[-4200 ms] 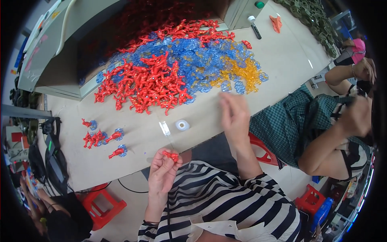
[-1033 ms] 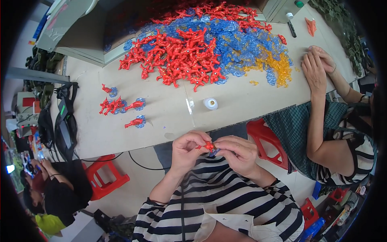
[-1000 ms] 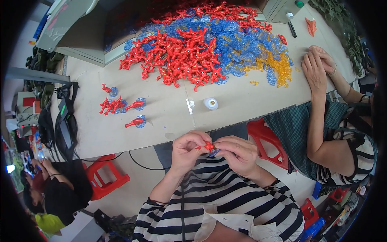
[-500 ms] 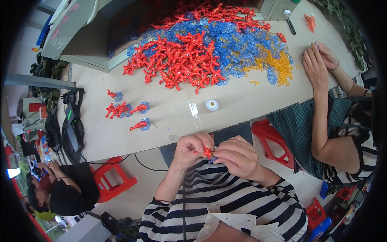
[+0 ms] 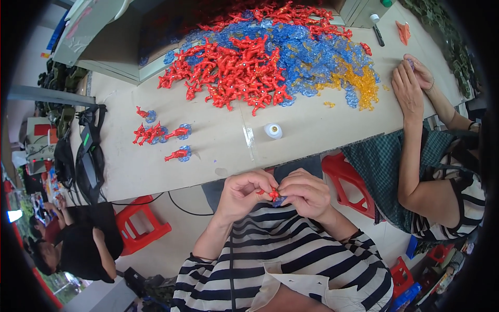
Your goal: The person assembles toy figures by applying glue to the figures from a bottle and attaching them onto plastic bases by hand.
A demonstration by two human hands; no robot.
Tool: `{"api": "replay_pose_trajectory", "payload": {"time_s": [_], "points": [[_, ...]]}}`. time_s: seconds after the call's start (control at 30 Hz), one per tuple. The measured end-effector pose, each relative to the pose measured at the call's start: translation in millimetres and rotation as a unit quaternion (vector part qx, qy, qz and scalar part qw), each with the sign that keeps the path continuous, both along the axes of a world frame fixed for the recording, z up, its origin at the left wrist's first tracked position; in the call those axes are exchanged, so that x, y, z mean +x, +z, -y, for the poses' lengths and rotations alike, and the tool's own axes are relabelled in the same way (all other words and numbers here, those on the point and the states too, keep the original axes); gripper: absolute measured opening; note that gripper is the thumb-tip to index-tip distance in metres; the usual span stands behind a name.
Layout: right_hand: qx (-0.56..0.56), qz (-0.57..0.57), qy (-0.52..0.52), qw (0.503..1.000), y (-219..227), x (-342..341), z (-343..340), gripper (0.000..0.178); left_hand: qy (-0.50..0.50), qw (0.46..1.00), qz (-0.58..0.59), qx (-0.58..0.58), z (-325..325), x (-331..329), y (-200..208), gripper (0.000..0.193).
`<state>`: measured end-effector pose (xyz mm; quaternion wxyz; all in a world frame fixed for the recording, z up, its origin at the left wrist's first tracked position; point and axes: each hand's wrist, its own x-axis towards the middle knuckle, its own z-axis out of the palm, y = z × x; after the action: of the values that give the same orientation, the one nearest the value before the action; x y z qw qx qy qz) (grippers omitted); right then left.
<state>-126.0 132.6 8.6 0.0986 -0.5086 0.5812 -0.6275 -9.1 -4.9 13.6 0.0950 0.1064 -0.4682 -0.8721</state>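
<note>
Between my two hands, just past the table's front edge, is a small red figurine (image 5: 273, 194) with a blue translucent base (image 5: 278, 202) at its lower end. My left hand (image 5: 244, 195) pinches the red part between thumb and fingers. From the other side, my right hand (image 5: 306, 193) grips the figurine with its fingertips near the base. Fingers cover part of the piece. On the table to the left lie several red figurines on blue bases (image 5: 179, 153). A white squeeze bottle (image 5: 273, 130) stands beyond my hands.
A large heap of red figurines (image 5: 228, 73), blue translucent pieces (image 5: 306, 57) and yellow translucent pieces (image 5: 358, 86) covers the table's far side. A co-worker's hands (image 5: 410, 86) hold something small at right. A black marker (image 5: 379, 36) and red stools (image 5: 138, 223) are in view.
My hands have shifted slightly, and more of the red figurine and its blue base shows between them. My right fingers have moved up closer to my left. The whole view has tilted a little.
</note>
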Motion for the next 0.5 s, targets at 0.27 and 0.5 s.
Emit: {"api": "replay_pose_trajectory", "payload": {"time_s": [0.27, 0.5], "points": [[-0.007, 0.033, 0.006, 0.999, -1.4, 0.3, 3.1, 0.020, 0.019, 1.000, -0.004, 0.013, -0.5, 2.8, -1.7, 0.012], [0.013, 0.059, 0.027, 0.998, -0.4, -2.0, 8.4, 0.019, 0.031, 0.999, -0.031, -0.003, 7.0, 5.0, -5.1, 0.016]]}}
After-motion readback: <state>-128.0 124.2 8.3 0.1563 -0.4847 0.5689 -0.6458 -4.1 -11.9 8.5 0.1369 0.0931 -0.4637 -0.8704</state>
